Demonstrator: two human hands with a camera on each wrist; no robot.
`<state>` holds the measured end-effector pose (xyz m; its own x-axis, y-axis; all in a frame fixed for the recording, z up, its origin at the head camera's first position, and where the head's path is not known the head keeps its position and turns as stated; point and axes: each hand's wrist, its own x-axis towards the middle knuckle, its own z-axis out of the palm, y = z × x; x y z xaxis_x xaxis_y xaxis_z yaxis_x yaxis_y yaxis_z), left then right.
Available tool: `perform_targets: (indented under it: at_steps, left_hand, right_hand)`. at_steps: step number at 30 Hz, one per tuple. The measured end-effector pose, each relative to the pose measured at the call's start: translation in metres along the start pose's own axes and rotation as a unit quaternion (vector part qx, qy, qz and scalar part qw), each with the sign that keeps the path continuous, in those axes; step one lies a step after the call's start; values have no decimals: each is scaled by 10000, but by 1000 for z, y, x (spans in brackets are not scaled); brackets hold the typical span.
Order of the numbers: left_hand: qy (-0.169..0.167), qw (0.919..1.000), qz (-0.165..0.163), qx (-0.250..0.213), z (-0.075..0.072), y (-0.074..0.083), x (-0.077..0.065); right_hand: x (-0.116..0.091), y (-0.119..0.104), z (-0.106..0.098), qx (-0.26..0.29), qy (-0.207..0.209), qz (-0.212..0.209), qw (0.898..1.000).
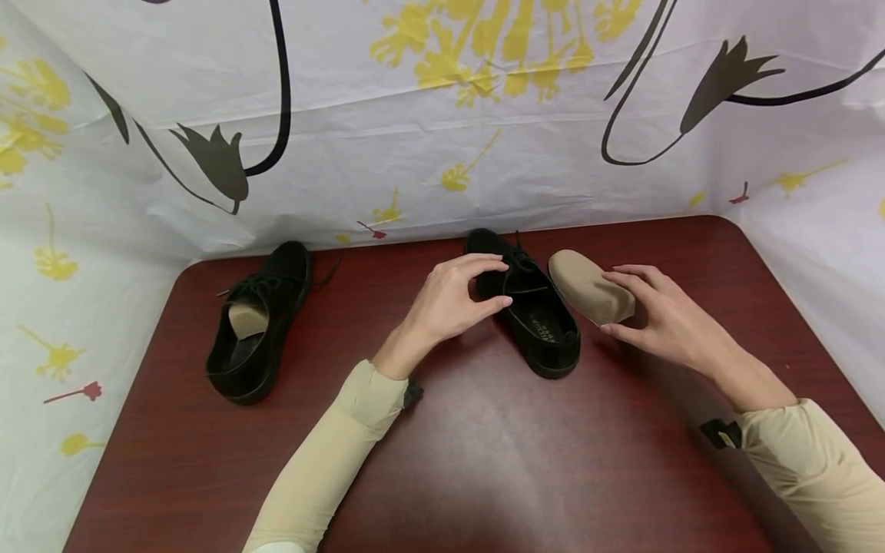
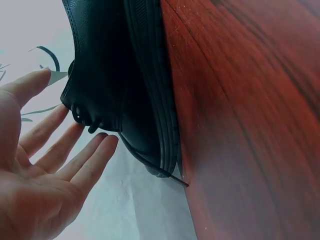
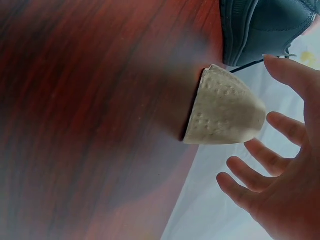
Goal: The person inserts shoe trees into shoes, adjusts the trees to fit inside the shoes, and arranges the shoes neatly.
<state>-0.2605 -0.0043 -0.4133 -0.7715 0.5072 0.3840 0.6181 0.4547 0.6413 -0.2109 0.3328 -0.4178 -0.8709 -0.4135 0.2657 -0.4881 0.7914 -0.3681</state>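
A black lace-up shoe (image 1: 546, 326) lies at the back of the table with its heel toward me. Beside its opening and laces is my left hand (image 1: 449, 299), thumb and fingers spread apart; the left wrist view shows the fingertips close to the laces, contact unclear. Just right of this shoe stands a beige, dimpled molded shoe insert (image 3: 225, 107). My right hand (image 1: 667, 319) is around its near end with loosely spread fingers, not gripping it; whether a fingertip touches it I cannot tell. Another black shoe (image 1: 259, 330) sits at left, a similar beige insert (image 1: 247, 319) inside it.
The dark red wooden table (image 1: 498, 461) has rounded back corners. A white printed sheet (image 1: 387, 177) with yellow and grey flower shapes hangs along its back and sides. A loose lace (image 2: 155, 167) from the middle shoe trails onto the tabletop.
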Motion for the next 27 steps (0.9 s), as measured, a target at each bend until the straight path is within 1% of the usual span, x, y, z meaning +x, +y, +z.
perform_targets:
  at_steps: [3, 8, 18, 23, 27]
  left_hand:
    - [-40, 10000, -24, 77, 2, 1, 1]
    - [-111, 9996, -189, 189, 5, 4, 3]
    - [30, 9986, -495, 193, 10, 8, 7]
    - [127, 9984, -513, 208, 11, 7, 8]
    - [130, 9981, -549, 231, 12, 6, 8]
  right_hand:
    - [-1, 0, 1, -6, -27, 59, 10000]
    - [-2, 2, 3, -14, -30, 106, 9999]
    - [-3, 6, 6, -73, -124, 275, 9995]
    - [-3, 5, 8, -29, -242, 485, 9985]
    - [-4, 4, 9, -60, -360, 626, 9974]
